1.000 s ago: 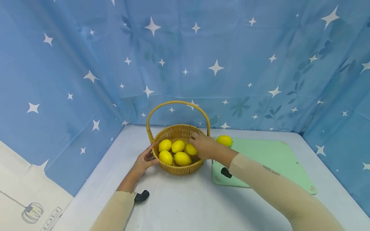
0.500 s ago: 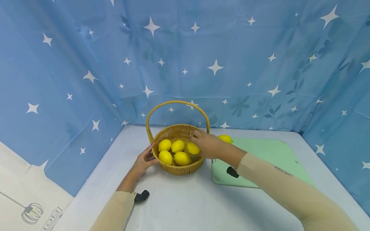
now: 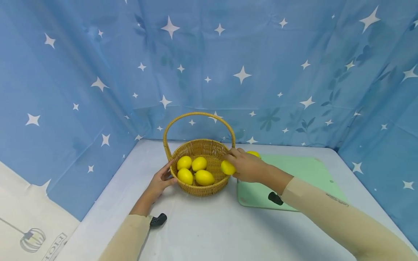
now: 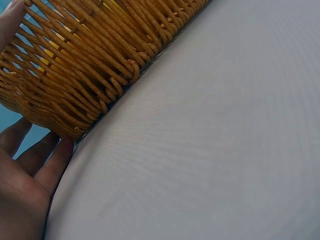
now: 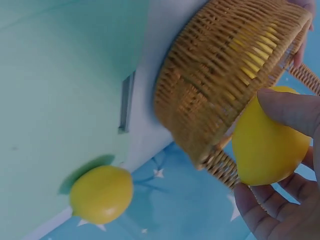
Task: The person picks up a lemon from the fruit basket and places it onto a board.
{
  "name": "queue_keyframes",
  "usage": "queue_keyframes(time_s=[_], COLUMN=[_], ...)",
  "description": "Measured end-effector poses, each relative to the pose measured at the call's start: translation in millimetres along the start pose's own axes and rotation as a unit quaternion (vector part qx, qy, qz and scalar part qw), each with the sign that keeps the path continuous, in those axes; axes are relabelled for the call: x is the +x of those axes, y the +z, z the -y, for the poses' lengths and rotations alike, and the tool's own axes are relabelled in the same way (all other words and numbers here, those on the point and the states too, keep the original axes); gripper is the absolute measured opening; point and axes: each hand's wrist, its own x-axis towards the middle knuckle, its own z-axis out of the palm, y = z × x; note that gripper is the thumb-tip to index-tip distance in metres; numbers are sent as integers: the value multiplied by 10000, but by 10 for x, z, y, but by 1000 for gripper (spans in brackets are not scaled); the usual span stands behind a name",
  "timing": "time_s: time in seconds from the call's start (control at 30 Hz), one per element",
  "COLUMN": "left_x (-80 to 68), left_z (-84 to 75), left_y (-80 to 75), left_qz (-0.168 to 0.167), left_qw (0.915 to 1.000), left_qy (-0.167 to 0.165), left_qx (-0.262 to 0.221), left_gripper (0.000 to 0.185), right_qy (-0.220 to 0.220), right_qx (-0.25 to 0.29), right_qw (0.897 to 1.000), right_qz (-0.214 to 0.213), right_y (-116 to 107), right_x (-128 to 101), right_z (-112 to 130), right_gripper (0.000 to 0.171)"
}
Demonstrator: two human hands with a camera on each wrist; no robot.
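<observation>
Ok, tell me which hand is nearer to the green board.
Right. The right hand, holding a lemon at the right rim of the basket, overlaps the left edge of the green board in the head view; the left hand touches the basket's opposite side, farther away.

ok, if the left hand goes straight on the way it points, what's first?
The near-left side of the wicker basket; the left hand appears to be touching it. Lemons lie inside, behind that wall; exact depth is unclear.
</observation>
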Motion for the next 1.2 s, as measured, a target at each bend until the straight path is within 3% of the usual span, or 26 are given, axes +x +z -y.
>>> queue_keyframes(time_s=[0.1, 0.3, 0.47, 0.73, 1.2], left_x=[-33, 30, 38, 32, 39], left_z=[-62, 165, 188, 169, 90], left_y=[12, -37, -51, -30, -28], left_qz=[5, -96, -16, -75, 65], left_qw=[10000, 9999, 10000, 9999, 9999], left_qy=[58, 101, 36, 119, 136], left_qx=[-10, 5, -58, -45, -21], left_gripper=[81, 79, 80, 78, 80], right_qy=[33, -36, 5, 292, 819], right_qx=[30, -47, 76, 210, 489], right_qw=[9999, 9996, 9994, 9988, 9948], right_qz=[-140, -288, -337, -319, -357], right_y=[25, 52, 118, 227, 465], right_x=[-70, -201, -324, -505, -835], right_z=[-47, -126, -215, -345, -552], right_gripper=[58, 58, 57, 61, 53])
